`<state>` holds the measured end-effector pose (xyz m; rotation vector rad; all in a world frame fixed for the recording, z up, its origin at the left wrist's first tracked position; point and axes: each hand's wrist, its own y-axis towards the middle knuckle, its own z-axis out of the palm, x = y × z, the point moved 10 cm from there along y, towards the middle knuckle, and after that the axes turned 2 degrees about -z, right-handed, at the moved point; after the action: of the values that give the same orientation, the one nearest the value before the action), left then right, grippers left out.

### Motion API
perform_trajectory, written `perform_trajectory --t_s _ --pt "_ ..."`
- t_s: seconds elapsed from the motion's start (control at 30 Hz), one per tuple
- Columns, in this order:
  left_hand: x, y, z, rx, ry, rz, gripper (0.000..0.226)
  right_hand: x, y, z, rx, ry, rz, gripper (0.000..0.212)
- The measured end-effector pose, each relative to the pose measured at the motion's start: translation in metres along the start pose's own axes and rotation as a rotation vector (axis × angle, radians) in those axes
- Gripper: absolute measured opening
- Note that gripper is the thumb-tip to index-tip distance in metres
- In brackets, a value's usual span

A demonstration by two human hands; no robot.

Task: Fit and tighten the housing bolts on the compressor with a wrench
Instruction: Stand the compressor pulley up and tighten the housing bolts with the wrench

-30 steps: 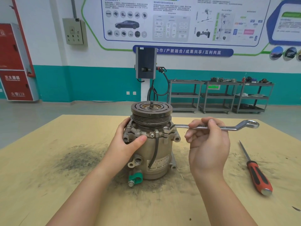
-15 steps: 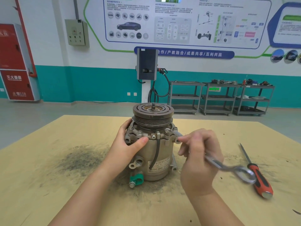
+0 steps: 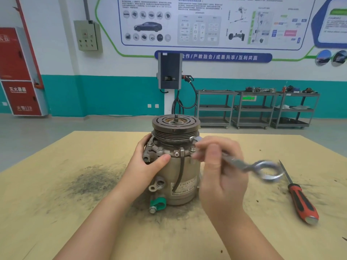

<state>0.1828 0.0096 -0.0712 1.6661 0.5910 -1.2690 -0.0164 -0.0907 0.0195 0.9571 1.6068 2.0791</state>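
The compressor (image 3: 185, 177) stands upright on the table, its dark grooved pulley (image 3: 175, 128) on top. Several housing bolts (image 3: 160, 149) sit around its upper flange. My left hand (image 3: 148, 162) grips the compressor's left side, thumb pressed across the front just under the flange. My right hand (image 3: 219, 166) holds a silver ring wrench (image 3: 251, 165) by its shaft. The wrench's near ring end points right and down and is blurred. Its far end (image 3: 194, 138) is at the flange's right side beneath the pulley; whether it sits on a bolt is hidden.
A red-and-black screwdriver (image 3: 300, 197) lies on the table (image 3: 56, 212) to the right of my right hand. Dark metal dust stains the table left of and around the compressor. Grey shelf carts (image 3: 257, 109) and a wall charger stand far behind.
My right hand swung the wrench handle from pointing right and level down toward me, then lifted it slightly. The left hand kept its grip on the compressor.
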Motion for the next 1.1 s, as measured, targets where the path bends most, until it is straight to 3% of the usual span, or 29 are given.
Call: perform_trajectory --t_s 0.2,0.57,0.77,0.9,1.1 --pt "-0.006 -0.002 0.001 -0.003 0.007 0.002 0.071 -0.029 -0.002 -0.027 -0.263 0.184 0.281 0.025" --pt "-0.008 -0.004 0.001 0.010 0.012 0.003 0.082 -0.058 -0.003 -0.031 -0.313 0.435 0.506 0.025" --pt "-0.008 -0.004 0.002 0.007 0.010 -0.007 0.074 -0.082 -0.017 -0.039 -0.448 0.480 0.678 0.051" --pt "-0.009 -0.004 0.002 0.006 0.007 -0.017 0.079 -0.061 -0.013 -0.042 -0.388 0.372 0.456 0.044" --pt "0.001 0.000 0.000 0.005 -0.009 -0.016 0.080 0.006 -0.017 0.010 0.026 -0.045 -0.100 0.017"
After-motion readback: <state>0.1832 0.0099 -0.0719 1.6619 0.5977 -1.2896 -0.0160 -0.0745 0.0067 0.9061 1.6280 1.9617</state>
